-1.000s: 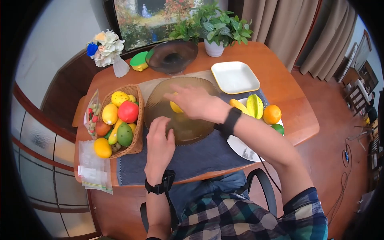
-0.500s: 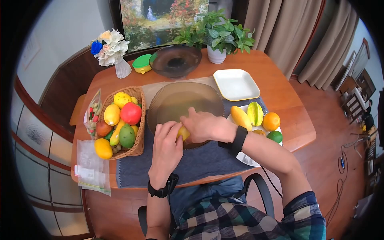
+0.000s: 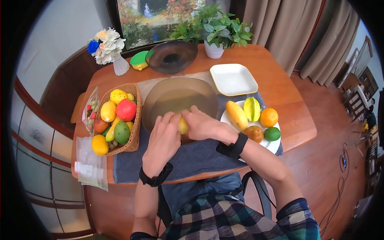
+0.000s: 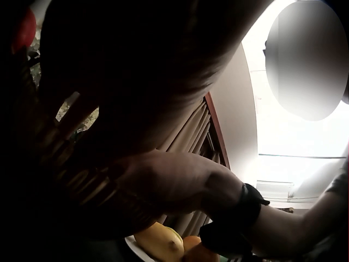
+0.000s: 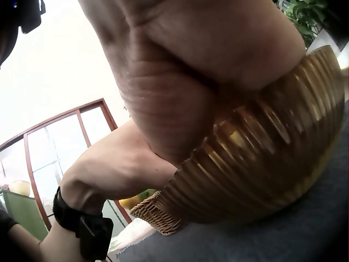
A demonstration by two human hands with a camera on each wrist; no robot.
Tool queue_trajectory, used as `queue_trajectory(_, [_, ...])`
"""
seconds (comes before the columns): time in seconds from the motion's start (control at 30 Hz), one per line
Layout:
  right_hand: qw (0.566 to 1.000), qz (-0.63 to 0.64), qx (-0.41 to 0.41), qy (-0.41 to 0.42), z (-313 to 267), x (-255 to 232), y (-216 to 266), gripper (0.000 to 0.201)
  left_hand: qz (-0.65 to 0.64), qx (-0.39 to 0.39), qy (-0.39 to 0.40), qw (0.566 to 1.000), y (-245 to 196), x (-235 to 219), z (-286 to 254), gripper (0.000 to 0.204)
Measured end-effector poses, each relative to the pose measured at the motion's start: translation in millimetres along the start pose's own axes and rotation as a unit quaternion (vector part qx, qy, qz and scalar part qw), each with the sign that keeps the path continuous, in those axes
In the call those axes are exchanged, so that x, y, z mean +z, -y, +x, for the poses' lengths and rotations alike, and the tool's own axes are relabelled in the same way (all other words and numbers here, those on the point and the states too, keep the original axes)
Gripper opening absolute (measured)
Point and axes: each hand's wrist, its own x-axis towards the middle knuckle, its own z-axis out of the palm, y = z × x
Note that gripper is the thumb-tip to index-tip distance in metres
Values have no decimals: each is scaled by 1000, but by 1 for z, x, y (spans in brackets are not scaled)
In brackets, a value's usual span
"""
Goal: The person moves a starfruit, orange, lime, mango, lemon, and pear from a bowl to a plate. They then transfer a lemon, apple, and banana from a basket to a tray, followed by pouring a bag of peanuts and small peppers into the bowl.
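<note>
A large brown ribbed glass bowl point(image 3: 160, 94) stands on the blue cloth in front of the person; its ribbed side point(image 5: 256, 158) fills much of the right wrist view. At the bowl's near side both hands hold a yellow fruit point(image 3: 183, 126) between them. The left hand point(image 3: 163, 140) has its fingers curved over the fruit from the left. From the right, the right hand point(image 3: 202, 125) grips it, fingers bent around its side. The fingertips are partly hidden in the head view, and the left wrist view is very dark around the left hand.
A wicker basket of fruit point(image 3: 136, 130) stands at the left beside plastic bags point(image 3: 91, 162). To the right are a white plate point(image 3: 272, 147) with several fruits and a white square dish point(image 3: 234, 80). Behind are a dark glass bowl point(image 3: 173, 58), a green-lidded container point(image 3: 139, 60) and a potted plant point(image 3: 214, 50).
The right hand has come back from over the bowl's middle to its near side, bringing the yellow fruit. The left hand has moved up to meet it, and both now hold the fruit.
</note>
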Motion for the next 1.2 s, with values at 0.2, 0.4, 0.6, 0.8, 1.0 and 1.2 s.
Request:
queue_trajectory(0.2, [997,37,-50,-40,23,21,-17,59,2,-10,109,994,7,-12,15,60])
queue_trajectory(0.4, [996,35,-63,-50,26,18,-20,53,-42,-37,96,994,11,-5,13,65])
queue_trajectory(0.6, [994,107,-9,11,21,8,-15,60,-60,-77,123,988,11,-12,18,70])
queue_trajectory(0.8, [983,180,-36,2,26,13,-25,70,-95,-88,192,973,14,-27,43,72])
queue_trajectory(1.0, [989,142,21,38,16,-3,-13,81,-38,-27,291,955,7,-39,69,70])
queue_trajectory(1.2, [995,95,10,-7,26,15,-21,59,55,0,190,980,22,-14,43,63])
